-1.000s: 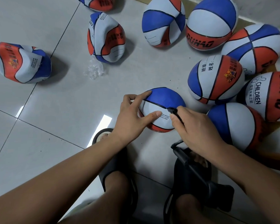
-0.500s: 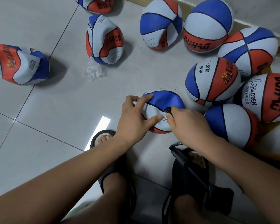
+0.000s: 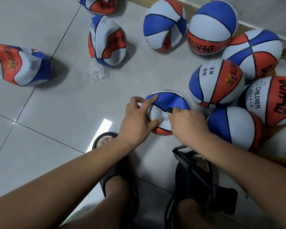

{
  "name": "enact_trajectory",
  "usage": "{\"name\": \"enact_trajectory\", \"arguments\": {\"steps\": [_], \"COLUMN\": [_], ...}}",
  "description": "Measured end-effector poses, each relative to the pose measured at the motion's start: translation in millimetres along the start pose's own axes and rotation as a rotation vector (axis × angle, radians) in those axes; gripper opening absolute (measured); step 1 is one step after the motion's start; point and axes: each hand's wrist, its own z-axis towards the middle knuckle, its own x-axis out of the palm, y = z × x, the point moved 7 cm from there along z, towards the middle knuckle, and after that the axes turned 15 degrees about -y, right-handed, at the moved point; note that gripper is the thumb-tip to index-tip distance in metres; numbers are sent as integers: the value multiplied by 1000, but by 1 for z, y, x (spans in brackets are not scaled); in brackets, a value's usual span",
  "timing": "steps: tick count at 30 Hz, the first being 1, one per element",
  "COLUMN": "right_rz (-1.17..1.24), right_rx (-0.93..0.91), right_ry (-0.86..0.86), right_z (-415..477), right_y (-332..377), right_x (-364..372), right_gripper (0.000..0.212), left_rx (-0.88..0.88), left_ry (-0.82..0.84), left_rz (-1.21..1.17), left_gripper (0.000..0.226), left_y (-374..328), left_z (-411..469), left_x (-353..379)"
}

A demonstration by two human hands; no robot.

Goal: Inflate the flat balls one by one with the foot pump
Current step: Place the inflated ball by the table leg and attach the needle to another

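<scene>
Right hand (image 3: 186, 123): fingers curled, pinching the black nozzle (image 3: 169, 111) at the valve of the ball (image 3: 168, 100).
Left hand (image 3: 135, 119): forefinger and thumb spread straight on the ball, other fingers tucked, so it braces rather than grips.
Ball: on the floor between the two hands, touching both.
Needle depth: hidden under the right fingertips.
Foot pump (image 3: 205, 184): below the right forearm, at the right foot.
Doing it well: drive the nozzle square into the valve, not sideways, while the left hand counters the push.
Risk: a soft skin may cave or roll and the needle may bend.
Flat balls (image 3: 21, 65): well beyond the left hand.
</scene>
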Motion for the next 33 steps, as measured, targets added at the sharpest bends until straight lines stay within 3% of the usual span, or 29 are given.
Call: {"name": "enact_trajectory", "arguments": {"steps": [3, 7, 9, 13, 19, 25, 29, 33], "right_rz": [65, -39, -64, 33, 441, 291, 505, 557], "right_rx": [81, -14, -54, -31, 183, 16, 125, 205], "right_ry": [80, 158, 147, 64, 58, -125, 49, 168], "right_z": [5, 7, 6, 4, -8, -3, 13, 18], "right_y": [-6, -5, -2, -11, -33, -22, -27, -24], "right_x": [7, 16, 17, 12, 2, -18, -1, 8], "right_gripper": [29, 7, 8, 36, 41, 35, 33, 33], "left_rx": [15, 24, 20, 37, 32, 26, 20, 16], "left_ry": [3, 8, 14, 20, 5, -17, -25, -22], "left_rz": [15, 8, -1, -12, -47, -95, -95, -99], "left_gripper": [76, 77, 78, 79, 71, 48, 48, 49], "left_y": [-2, -1, 0, -3, 4, 11, 12, 10], "left_z": [2, 2, 1, 3, 7, 9, 10, 9], "left_x": [0, 1, 1, 3, 4, 4, 4, 4]}}
